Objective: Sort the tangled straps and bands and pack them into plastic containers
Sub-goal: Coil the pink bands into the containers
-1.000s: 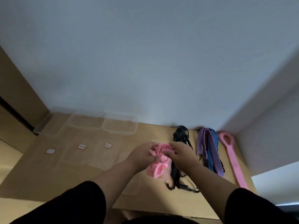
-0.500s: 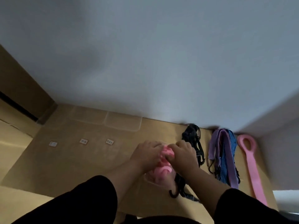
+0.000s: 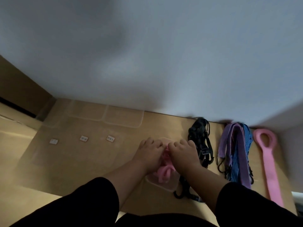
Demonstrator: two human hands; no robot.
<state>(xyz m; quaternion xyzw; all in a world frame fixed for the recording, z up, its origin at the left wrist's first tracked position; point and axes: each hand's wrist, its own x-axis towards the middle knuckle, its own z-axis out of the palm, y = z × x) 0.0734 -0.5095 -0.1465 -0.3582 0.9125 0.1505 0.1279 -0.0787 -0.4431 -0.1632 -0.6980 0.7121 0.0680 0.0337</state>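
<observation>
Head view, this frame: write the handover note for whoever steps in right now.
Left hand and right hand: both have fingers curled down on the pink band, pressing it into the clear container near the front of the table.
Done: nothing fully packed; the pink band is only partly in.
Left: the black straps, the purple and blue straps and the long pink strap lie loose to the right. Empty containers sit by the wall, with what look like flat lids in front.
</observation>
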